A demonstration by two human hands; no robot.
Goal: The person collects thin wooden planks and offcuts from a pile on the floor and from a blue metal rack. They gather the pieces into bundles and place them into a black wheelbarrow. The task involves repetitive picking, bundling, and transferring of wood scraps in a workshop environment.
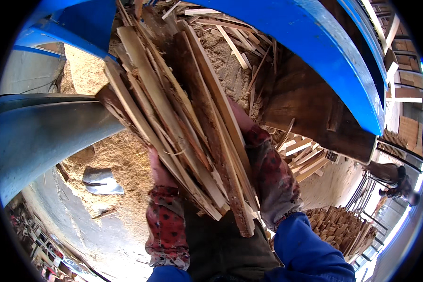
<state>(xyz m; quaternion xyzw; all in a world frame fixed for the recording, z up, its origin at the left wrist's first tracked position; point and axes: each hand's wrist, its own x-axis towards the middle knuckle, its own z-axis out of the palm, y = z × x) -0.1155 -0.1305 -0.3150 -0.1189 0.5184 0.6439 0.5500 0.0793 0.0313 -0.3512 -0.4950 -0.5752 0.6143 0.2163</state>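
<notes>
A long bundle of rough wood offcuts (174, 113), some with dark bark edges, lies slanted across my two arms. Its near end reaches my lap, and the far end runs up beside the blue machine. My left hand (160, 170) supports the bundle from its left side, the fingers hidden beneath the strips. On the other side my right hand (239, 116) holds it, with most of the fingers out of sight behind the wood. Patterned red oversleeves cover both forearms.
Blue machine panels (296, 42) arch overhead, and a grey-blue curved duct (56, 136) comes in from the left. A metal shovel blade (102, 181) lies on sawdust (122, 157). Loose strips (235, 40) lie beyond; stacked wood (340, 230) stands right. Another person (402, 188) is at far right.
</notes>
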